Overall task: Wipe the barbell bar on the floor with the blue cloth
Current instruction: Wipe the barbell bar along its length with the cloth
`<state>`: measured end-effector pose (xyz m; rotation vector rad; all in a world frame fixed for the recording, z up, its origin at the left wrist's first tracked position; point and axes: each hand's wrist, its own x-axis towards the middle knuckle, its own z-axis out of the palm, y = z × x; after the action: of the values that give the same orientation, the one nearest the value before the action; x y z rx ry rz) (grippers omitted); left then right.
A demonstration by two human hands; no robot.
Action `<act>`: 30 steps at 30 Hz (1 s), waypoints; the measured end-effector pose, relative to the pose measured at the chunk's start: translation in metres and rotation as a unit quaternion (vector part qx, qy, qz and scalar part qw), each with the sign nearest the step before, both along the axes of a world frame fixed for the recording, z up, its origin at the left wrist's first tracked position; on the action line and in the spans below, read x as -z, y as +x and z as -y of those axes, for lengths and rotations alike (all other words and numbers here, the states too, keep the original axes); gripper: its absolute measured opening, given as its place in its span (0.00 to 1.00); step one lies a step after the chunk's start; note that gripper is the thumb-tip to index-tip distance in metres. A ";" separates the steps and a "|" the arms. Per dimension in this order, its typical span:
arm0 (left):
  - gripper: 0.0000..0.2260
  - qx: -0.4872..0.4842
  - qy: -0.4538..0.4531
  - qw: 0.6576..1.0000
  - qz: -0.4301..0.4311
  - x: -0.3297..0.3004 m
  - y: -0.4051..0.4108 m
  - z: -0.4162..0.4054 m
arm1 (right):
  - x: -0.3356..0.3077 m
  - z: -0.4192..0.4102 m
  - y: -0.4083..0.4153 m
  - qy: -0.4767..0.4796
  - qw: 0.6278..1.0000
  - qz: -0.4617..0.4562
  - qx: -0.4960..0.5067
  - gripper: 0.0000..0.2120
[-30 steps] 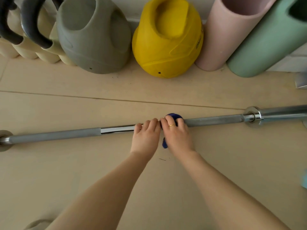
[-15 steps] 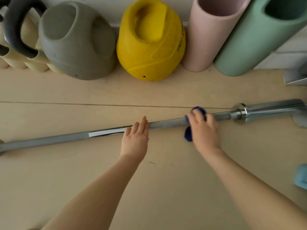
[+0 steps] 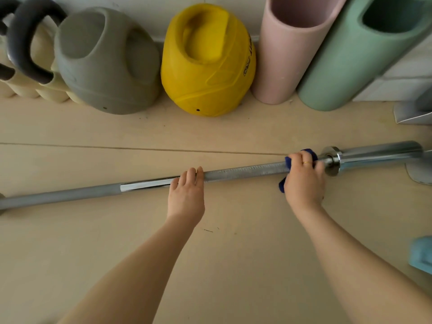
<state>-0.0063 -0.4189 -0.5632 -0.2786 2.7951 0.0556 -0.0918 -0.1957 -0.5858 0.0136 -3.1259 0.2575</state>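
A long steel barbell bar point(image 3: 245, 172) lies across the beige floor, running from lower left to upper right. My right hand point(image 3: 304, 181) is wrapped around the bar with the dark blue cloth point(image 3: 288, 162) bunched under it, right beside the shiny collar point(image 3: 332, 160) of the right sleeve. Only edges of the cloth show above and below my fingers. My left hand point(image 3: 187, 195) rests on the bar near its middle, fingers together and laid flat over it, at the end of the polished section.
Against the wall stand a grey kettlebell point(image 3: 105, 64), a yellow kettlebell point(image 3: 205, 64), cream kettlebells with dark handles point(image 3: 28, 66), a pink roller point(image 3: 287, 50) and a green roller point(image 3: 350, 57). A light blue object point(image 3: 422, 256) lies at the right edge.
My right hand has slid the blue cloth along the bar to the right, from the middle up to the collar. My left hand has stayed on the bar's middle, its fingers flattening.
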 end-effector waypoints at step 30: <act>0.22 -0.090 0.390 0.916 0.024 -0.011 0.001 0.061 | -0.029 0.138 0.060 -0.008 0.959 0.112 -0.259 0.31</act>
<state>-0.0056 -0.4796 -0.5524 -0.3167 2.4402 1.1489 -0.0315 -0.3337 -0.5570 0.8676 -3.2767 0.3028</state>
